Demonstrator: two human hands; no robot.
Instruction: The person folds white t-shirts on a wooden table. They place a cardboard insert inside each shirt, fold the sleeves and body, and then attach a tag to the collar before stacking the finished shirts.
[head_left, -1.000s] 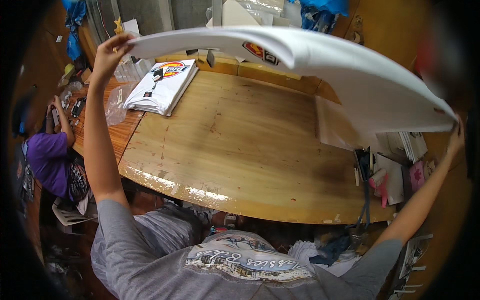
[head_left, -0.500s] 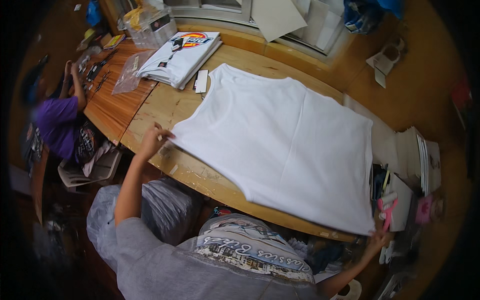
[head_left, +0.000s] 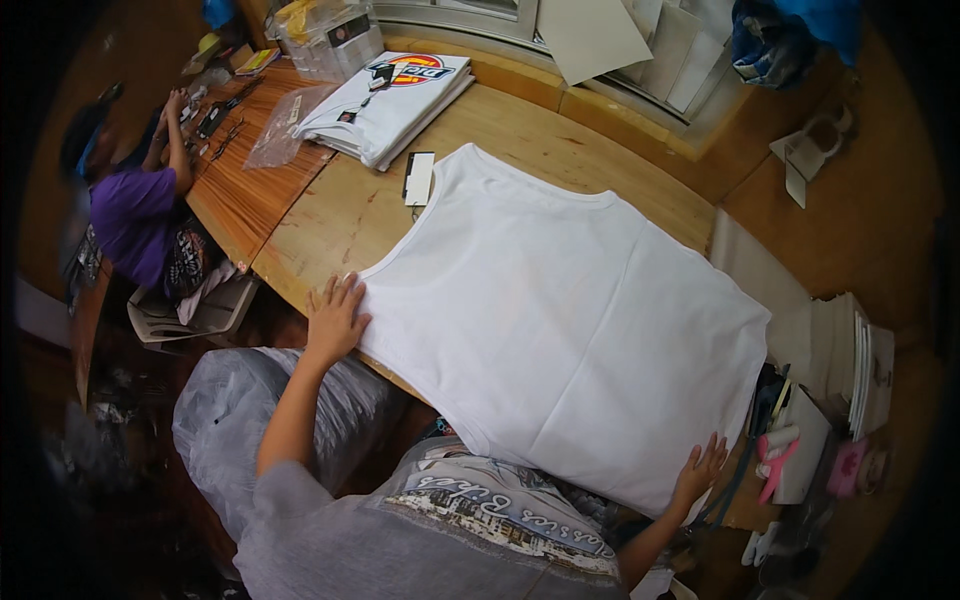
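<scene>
A white sleeveless top (head_left: 570, 330) lies spread over the wooden table (head_left: 330, 215), and part of it hangs past the near edge. My left hand (head_left: 338, 318) rests flat with spread fingers at the garment's left side, by an armhole edge. At the bottom right, my right hand (head_left: 697, 472) lies on the top near its hem, palm down and fingers apart. A white hang tag (head_left: 417, 182) sticks out beside the upper left part of the top.
Folded white printed shirts (head_left: 345, 120) are stacked at the back left beside a clear plastic bag (head_left: 283, 128). A pink-handled lint roller (head_left: 776, 462) lies at right, near stacked boards (head_left: 845, 355). A person in purple (head_left: 135, 220) sits at left. A filled plastic sack (head_left: 215, 420) stands below.
Both hands have let go of the garment's edges and now lie flat on it. The top has shifted toward me, its near part past the table edge. The head view has moved slightly.
</scene>
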